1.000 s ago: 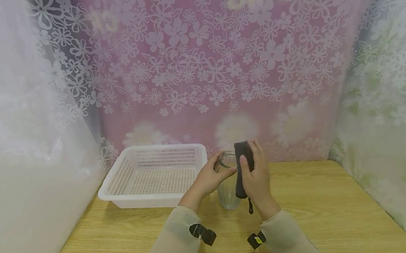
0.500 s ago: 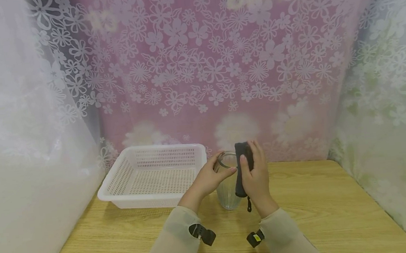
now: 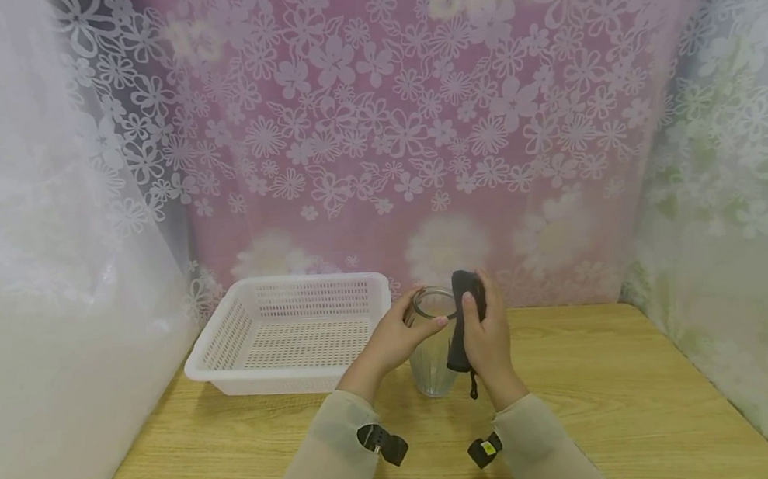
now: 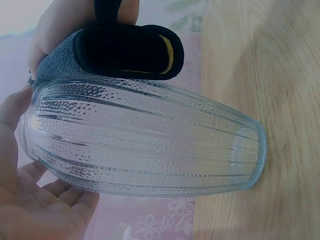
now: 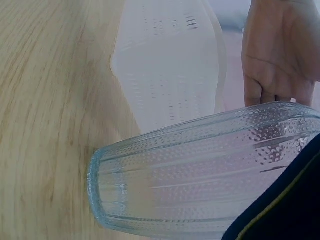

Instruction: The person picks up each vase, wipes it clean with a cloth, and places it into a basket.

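Note:
A clear ribbed glass vase (image 3: 432, 359) with a dotted texture stands upright on the wooden table. My left hand (image 3: 394, 336) grips it near the rim, thumb on the near side and fingers around the far side. In my right hand (image 3: 489, 338) is a dark, fuzzy fabric pad (image 3: 465, 324) with a small loop at its lower end. The left wrist view shows the pad (image 4: 60, 60) lying along the upper side of the vase (image 4: 150, 140), its dark end edged in yellow. In the right wrist view the pad overlaps the vase's upper part.
A white perforated plastic basket (image 3: 287, 382) sits on the table (image 3: 582, 390) to the left of the vase. Flower-patterned sheeting (image 3: 382, 154) hangs behind the table and along both sides.
The pad in my right hand has shifted slightly right and its top leans further right, showing more of the vase's rim. My left hand and the vase stay in place.

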Available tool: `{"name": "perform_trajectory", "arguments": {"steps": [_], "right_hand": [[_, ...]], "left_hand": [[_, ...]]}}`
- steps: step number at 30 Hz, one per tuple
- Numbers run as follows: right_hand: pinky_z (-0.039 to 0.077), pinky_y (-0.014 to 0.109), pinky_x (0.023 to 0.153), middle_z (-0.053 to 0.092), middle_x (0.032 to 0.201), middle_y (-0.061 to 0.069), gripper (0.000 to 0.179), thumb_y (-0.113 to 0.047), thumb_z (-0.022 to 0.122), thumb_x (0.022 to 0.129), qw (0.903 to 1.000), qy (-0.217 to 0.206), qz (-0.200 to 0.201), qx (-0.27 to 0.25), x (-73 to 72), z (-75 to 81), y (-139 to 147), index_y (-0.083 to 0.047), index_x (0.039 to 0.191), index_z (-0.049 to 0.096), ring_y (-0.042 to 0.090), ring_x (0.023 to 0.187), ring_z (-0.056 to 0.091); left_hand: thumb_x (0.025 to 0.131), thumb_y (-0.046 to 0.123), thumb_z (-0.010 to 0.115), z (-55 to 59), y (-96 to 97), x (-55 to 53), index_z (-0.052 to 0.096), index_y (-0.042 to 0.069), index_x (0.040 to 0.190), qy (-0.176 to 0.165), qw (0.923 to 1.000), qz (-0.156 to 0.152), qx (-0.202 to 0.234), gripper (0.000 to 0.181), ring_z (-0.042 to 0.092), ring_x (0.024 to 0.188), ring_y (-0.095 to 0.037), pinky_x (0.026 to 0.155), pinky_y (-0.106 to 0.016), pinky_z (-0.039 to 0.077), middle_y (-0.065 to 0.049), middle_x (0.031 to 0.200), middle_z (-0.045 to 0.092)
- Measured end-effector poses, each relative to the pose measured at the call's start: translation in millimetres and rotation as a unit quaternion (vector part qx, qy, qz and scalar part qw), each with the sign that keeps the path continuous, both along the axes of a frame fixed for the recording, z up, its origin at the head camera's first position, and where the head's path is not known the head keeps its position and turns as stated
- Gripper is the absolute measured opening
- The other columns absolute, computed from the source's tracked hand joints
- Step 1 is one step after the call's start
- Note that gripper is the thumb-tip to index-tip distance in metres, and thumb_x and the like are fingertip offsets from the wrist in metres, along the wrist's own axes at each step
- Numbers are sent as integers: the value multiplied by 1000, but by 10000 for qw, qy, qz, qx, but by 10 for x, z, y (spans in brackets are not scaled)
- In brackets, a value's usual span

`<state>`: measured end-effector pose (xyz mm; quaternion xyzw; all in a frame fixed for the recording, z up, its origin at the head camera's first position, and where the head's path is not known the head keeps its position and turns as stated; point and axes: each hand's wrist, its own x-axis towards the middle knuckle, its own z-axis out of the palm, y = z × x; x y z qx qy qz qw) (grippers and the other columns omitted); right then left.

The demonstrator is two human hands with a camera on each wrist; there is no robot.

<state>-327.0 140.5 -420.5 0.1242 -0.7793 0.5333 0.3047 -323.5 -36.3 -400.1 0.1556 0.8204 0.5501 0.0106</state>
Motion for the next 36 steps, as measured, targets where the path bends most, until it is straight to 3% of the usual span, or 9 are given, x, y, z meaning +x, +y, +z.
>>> {"name": "perform_trajectory", "arguments": {"steps": [18, 25, 31, 36], "right_hand": [[22, 61, 116, 25, 163, 9, 53, -39, 37, 109, 9944, -921, 95, -509, -57, -182, 95, -23, 159, 27, 34, 148, 24], [17, 59, 118, 16, 165, 13, 60, -39, 35, 109, 9802, -1748, 288, -881, -75, -274, 135, -15, 161, 18, 36, 150, 16], [20, 55, 119, 22, 163, 14, 60, -41, 33, 110, 9700, -2052, 601, -1152, -121, -351, 160, -13, 161, 19, 35, 149, 22], [16, 56, 120, 17, 164, 16, 59, -37, 32, 110, 9634, -2240, 771, -1255, -119, -356, 165, -9, 160, 17, 37, 150, 17]], "left_hand": [[86, 61, 71, 5, -5, 5, 32, 37, 156, -36, 10000, -2, -5, 84, 32, 146, -30, 114, -54, 33, 0, 161, 32], [85, 62, 71, 3, -6, 7, 32, 37, 156, -63, 10000, 3, -9, 85, 31, 147, -30, 113, -54, 33, 0, 162, 31], [85, 62, 71, 1, -1, -1, 32, 36, 156, -64, 10000, 26, -16, 85, 32, 147, -30, 113, -54, 33, -1, 162, 31], [85, 62, 71, -1, 3, -9, 32, 36, 157, -67, 10000, 34, -40, 85, 31, 147, -31, 113, -55, 33, -1, 162, 31]]}}
